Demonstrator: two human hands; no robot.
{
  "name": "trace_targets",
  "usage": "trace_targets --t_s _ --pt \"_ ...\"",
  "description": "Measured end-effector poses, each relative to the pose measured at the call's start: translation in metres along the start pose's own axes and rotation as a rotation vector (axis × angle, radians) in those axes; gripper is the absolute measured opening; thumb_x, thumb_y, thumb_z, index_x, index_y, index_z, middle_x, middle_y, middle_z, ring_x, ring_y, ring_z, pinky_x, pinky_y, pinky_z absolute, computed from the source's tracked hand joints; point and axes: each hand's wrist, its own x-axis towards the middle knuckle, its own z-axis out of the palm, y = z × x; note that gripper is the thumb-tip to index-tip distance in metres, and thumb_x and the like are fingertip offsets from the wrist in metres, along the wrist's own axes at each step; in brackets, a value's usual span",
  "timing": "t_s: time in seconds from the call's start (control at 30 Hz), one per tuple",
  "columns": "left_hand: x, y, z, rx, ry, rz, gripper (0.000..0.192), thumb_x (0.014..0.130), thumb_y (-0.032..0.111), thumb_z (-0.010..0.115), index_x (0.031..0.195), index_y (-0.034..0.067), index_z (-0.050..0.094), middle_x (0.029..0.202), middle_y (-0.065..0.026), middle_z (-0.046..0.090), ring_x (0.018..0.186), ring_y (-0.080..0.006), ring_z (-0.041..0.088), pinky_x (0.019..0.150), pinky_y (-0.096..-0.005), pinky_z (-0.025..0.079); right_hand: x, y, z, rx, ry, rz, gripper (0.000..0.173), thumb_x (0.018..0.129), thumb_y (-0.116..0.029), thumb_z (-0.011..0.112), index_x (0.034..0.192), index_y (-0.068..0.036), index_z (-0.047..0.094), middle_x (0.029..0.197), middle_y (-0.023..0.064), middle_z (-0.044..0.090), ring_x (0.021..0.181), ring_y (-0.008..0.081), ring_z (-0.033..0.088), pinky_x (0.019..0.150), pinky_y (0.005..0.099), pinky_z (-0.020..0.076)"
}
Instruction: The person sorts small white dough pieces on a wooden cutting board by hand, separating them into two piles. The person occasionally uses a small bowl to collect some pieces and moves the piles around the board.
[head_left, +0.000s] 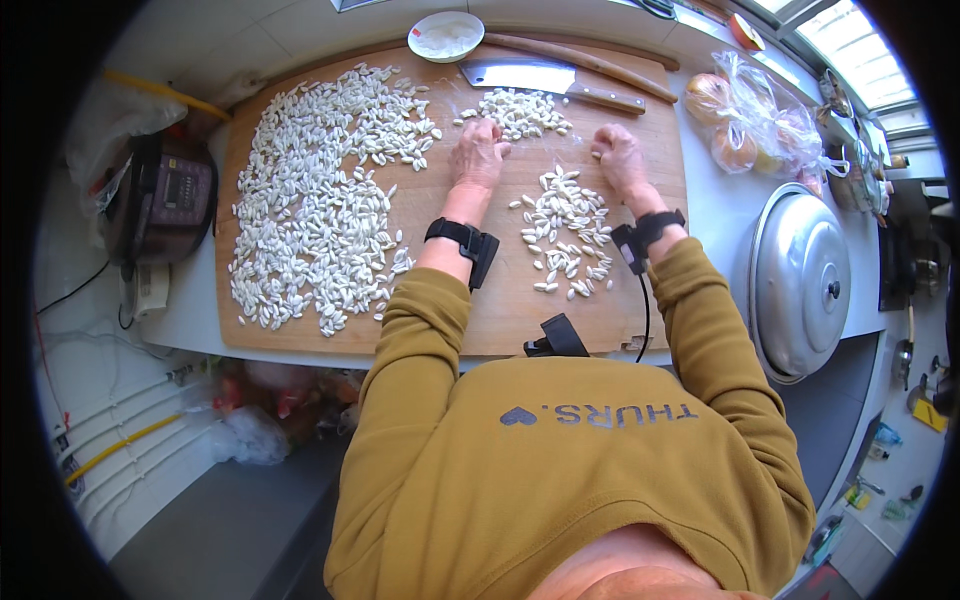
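Note:
My left hand (478, 152) rests on the wooden board (450, 315), its fingers curled beside a heap of small uncut-looking dough pieces (525, 112). Whether it pinches a piece is hidden. Curled at the right of that heap is my right hand (621, 154), with a small pale dough piece (597, 154) at its fingertips. Between and below the hands lies a loose group of shaped, ridged dough pieces (566, 206). A much larger spread of similar shaped dough pieces (322, 202) covers the board's left side, mostly in one layer.
Behind the heap lie a cleaver (517, 75) and a wooden rolling pin (585, 56). A white bowl of flour (446, 37) stands at the back edge. Right are bagged fruit (750, 124) and a lidded metal pot (799, 281); left is an electric cooker (169, 199).

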Motion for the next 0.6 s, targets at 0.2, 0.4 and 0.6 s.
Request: trace_targets --t_s 0.2,0.4,0.6 --pt "-0.022 -0.024 -0.015 -0.111 -0.088 -0.007 0.016 0.069 0.014 0.074 0.081 0.01 0.065 0.084 -0.0103 0.062 0.087 -0.028 0.062 0.074 -0.0396 0.049 -0.009 -0.017 0.003 0.202 -0.081 -0.172 0.02 0.074 0.009 0.05 0.083 0.0 0.065 0.07 0.0139 0.063 0.065 0.021 0.062 0.061 0.0336 0.0494" --pt "-0.028 -0.036 -0.016 -0.076 0.106 0.17 0.015 0.073 0.004 0.066 0.088 0.005 0.068 0.08 -0.0097 0.063 0.07 -0.0216 0.062 0.065 -0.0324 0.05 -0.002 -0.031 0.003 0.217 -0.143 0.06 0.01 0.081 -0.009 0.065 0.081 0.0 0.066 0.073 0.0163 0.065 0.064 0.0231 0.062 0.06 0.0345 0.0491" --pt "-0.036 -0.043 -0.025 -0.206 0.089 0.041 0.018 0.071 0.005 0.067 0.089 0.004 0.067 0.08 -0.0101 0.064 0.07 -0.0213 0.063 0.064 -0.0312 0.051 -0.014 -0.017 -0.013 0.279 -0.224 0.059 0.01 0.081 -0.005 0.062 0.088 0.0 0.066 0.08 0.0148 0.066 0.073 0.0249 0.064 0.067 0.033 0.0512"
